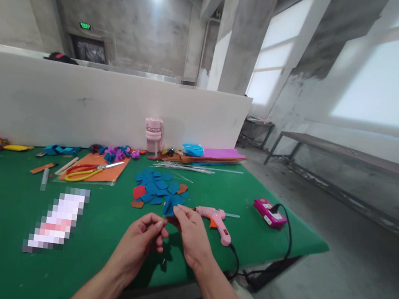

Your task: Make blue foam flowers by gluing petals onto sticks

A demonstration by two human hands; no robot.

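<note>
My left hand (141, 242) and my right hand (190, 234) meet above the near edge of the green table (13, 223). Both pinch a small blue felt piece (168, 208) with a red-brown bit under it, the fingers closed on it. Just beyond lies a pile of blue felt petals (159, 187) with a red and a brown one. A pink glue gun (216, 219) lies right of my right hand, its cord running off the table edge.
A pink power strip (270, 214) sits at the table's right side. Yellow-handled scissors (86, 172) rest on an orange sheet. A pink bottle (153, 136), felt sheets and scraps line the white partition. A blurred-out item lies at left. Concrete floor and a bench are to the right.
</note>
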